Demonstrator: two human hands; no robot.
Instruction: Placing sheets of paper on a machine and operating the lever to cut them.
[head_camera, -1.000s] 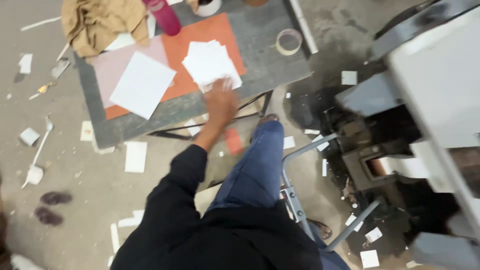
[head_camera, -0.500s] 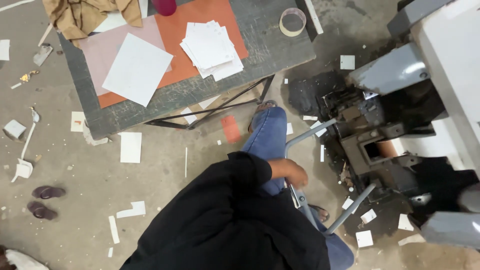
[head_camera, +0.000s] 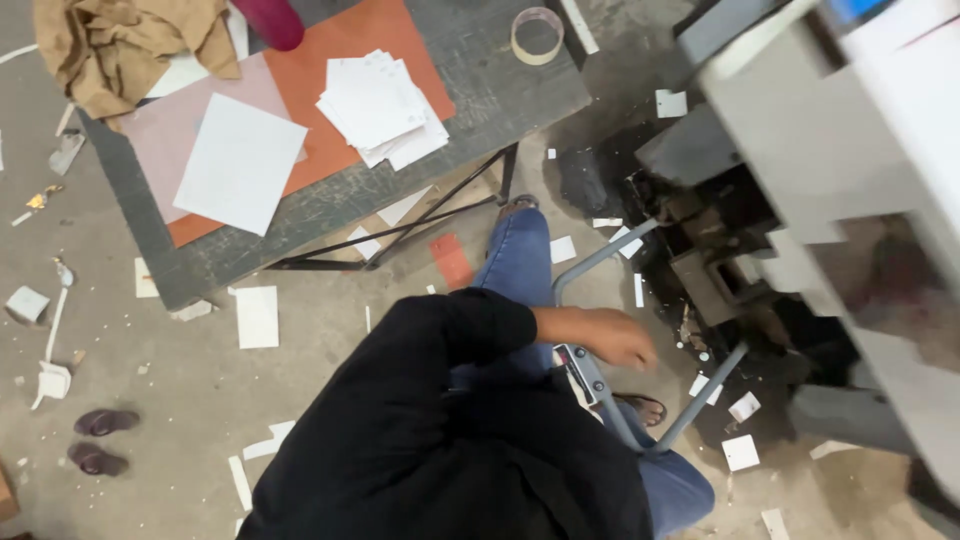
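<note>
Grey surface (head_camera: 500, 90) on thin black legs, bearing an orange sheet (head_camera: 330, 60), a pink sheet (head_camera: 165, 130), a single white sheet (head_camera: 238, 163), a stack of white cards (head_camera: 378, 105), a tape roll (head_camera: 537, 35) and crumpled tan cloth (head_camera: 125, 45). Concrete floor (head_camera: 150, 470) below, littered with paper scraps (head_camera: 257, 316) and a pair of dark sandals (head_camera: 98, 440).

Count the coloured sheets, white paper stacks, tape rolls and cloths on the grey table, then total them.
Coloured sheets: 2, the orange sheet and the pink sheet
White paper stack: 1
Tape roll: 1
Brown cloth: 1
Total: 5
</note>
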